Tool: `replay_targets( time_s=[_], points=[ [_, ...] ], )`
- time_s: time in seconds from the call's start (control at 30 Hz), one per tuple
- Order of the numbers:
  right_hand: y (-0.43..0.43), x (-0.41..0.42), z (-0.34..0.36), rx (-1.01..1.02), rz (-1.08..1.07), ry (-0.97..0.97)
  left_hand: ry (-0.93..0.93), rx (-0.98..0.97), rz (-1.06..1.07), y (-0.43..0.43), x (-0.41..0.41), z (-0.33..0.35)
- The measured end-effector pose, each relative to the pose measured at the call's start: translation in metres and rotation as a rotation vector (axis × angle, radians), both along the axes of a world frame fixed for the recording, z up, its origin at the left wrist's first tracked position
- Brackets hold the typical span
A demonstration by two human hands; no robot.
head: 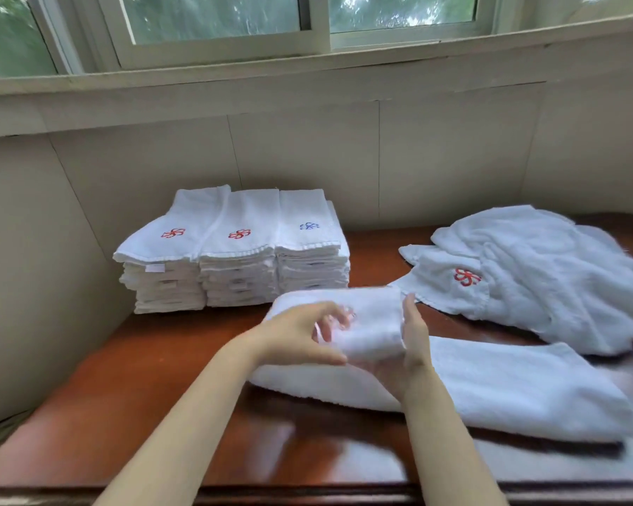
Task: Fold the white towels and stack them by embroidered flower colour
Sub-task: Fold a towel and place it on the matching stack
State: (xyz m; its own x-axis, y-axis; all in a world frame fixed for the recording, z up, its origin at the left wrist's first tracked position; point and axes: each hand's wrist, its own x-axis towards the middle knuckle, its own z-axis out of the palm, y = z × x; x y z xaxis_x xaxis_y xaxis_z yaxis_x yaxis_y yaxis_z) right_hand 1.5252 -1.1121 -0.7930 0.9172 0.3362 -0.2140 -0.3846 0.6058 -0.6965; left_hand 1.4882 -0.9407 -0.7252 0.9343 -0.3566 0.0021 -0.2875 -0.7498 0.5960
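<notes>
head view | step, as we judge it: folding finished, sorting pending | left hand [300,334] grips folded towel [371,315], fingers curled round it; right hand [413,345] props its right end, fingers straight | towel held above table [154,381], near the stacks | next: we check its flower colour, hidden here, then choose red-flower stack [236,264] or blue-flower stack [309,257]

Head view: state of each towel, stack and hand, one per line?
Folded towel: held between both hands.
Left hand: grips its left part.
Right hand: supports its right edge.
Three stacks: folded, side by side.
Loose pile: unfolded, crumpled.
Long towel: lying flat.
</notes>
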Motion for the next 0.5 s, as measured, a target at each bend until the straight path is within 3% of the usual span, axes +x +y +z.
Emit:
replay_targets(
  time_s=[0.07, 0.1, 0.2, 0.23, 0.4, 0.5],
  points=[
    [-0.024, -0.003, 0.002, 0.058, -0.016, 0.071, 0.141, 0.11, -0.117, -0.018, -0.007, -0.004],
    [-0.034, -0.002, -0.001, -0.094, -0.044, 0.075, 0.136, 0.087, -0.091, -0.022, -0.009, -0.005],
    [-0.056, -0.001, -0.009, -0.822, -0.227, -0.038, -0.044, -0.013, 0.135, -0.024, -0.012, -0.005],
    [-0.06, -0.002, -0.009, -0.952, -0.249, -0.081, -0.105, -0.043, 0.205, -0.024, -0.011, -0.005],
    [-0.103, -0.014, 0.025, -1.02, -0.325, -0.187, -0.357, -0.279, 0.538, -0.052, 0.009, -0.012],
    [-0.157, -0.021, 0.053, -0.958, -0.45, -0.202, -0.468, -0.212, 0.643, -0.065, 0.02, -0.041]
  ],
)
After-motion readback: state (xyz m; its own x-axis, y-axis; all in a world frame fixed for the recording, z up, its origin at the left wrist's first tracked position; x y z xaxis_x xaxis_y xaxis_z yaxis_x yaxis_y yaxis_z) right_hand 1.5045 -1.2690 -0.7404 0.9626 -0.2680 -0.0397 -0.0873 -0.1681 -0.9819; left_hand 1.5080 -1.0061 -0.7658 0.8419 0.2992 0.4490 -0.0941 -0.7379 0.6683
